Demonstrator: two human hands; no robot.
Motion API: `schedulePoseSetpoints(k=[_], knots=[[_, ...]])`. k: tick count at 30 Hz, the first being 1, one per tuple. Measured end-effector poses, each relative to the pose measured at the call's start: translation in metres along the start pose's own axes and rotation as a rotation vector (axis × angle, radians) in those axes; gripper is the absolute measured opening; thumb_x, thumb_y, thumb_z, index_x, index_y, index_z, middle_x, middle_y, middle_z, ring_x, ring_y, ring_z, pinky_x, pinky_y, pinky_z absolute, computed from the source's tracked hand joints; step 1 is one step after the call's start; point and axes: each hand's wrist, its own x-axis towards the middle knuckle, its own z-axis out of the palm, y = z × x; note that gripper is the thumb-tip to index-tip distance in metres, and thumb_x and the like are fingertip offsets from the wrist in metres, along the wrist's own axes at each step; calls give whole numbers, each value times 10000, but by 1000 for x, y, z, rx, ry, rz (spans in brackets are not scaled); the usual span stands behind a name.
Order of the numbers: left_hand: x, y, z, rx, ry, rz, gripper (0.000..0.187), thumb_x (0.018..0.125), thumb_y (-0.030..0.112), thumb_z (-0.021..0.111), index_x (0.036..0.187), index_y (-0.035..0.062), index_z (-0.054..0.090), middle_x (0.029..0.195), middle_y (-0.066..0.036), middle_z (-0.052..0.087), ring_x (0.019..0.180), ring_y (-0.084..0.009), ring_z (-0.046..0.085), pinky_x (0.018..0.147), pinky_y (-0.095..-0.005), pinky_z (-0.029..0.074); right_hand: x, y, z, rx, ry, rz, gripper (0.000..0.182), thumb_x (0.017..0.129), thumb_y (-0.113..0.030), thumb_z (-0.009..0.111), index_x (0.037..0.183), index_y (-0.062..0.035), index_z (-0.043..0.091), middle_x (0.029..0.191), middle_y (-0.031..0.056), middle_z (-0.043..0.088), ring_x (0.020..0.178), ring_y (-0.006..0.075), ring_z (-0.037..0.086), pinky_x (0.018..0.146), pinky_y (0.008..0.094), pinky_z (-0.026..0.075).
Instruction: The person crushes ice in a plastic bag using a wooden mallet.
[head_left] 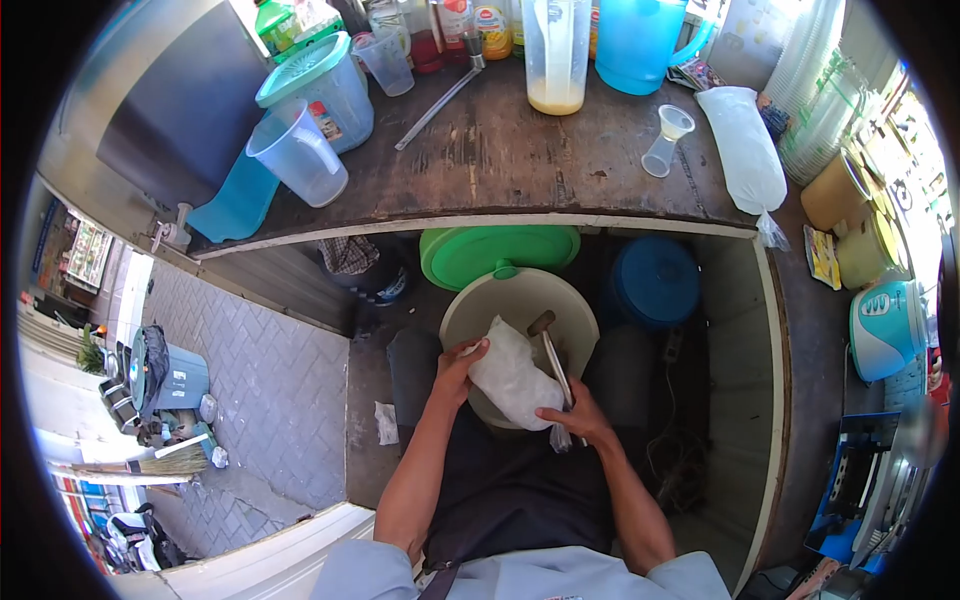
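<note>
A clear plastic bag of whitish ice [512, 378] is held over the mouth of a pale bucket [462, 308]. My left hand [461, 370] grips the upper left end of the bag. Near the bag's lower, knotted end, my right hand [580, 412] is closed around the handle of a hammer [549, 345] and also touches the bag. The hammer's head points up and away from me, above the bucket. What lies deep in the bucket is mostly hidden by the bag. A green lid [500, 245] leans behind the bucket.
On the wooden counter [560, 165] above stand a clear measuring jug [300, 160], a lidded container [345, 100], a blue pitcher [635, 45] and another frosty bag [742, 150]. A blue lidded tub [655, 282] is under the counter at right. Cables lie near my right side.
</note>
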Motion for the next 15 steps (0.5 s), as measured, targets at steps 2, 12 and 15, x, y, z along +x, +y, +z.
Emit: schedulePoseSetpoints(k=[2, 12, 15], knots=[[-3, -4, 9, 124, 190, 63, 519, 791, 222, 741, 1150, -86, 529, 1082, -165, 619, 1032, -274, 599, 927, -421, 469, 4, 12, 8, -68, 66, 120, 844, 676, -343, 815, 1294, 66, 409, 1212, 203, 547, 1149, 278, 526, 982, 361, 403], [-14, -61, -10, -594, 152, 65, 413, 878, 148, 587, 1227, -47, 484, 1227, -165, 546, 1162, -290, 521, 1029, -432, 398, 5, -7, 6, 154, 120, -67, 690, 695, -175, 806, 1250, 30, 450, 1149, 136, 567, 1062, 211, 551, 934, 335, 432], [-2, -82, -28, -609, 47, 182, 368, 897, 128, 511, 1237, -14, 489, 1227, -160, 548, 1142, -280, 538, 1013, -435, 418, 0, 0, 14, 52, 137, -55, 639, 701, -180, 800, 1218, 18, 482, 1119, 147, 592, 1036, 225, 574, 908, 345, 451]])
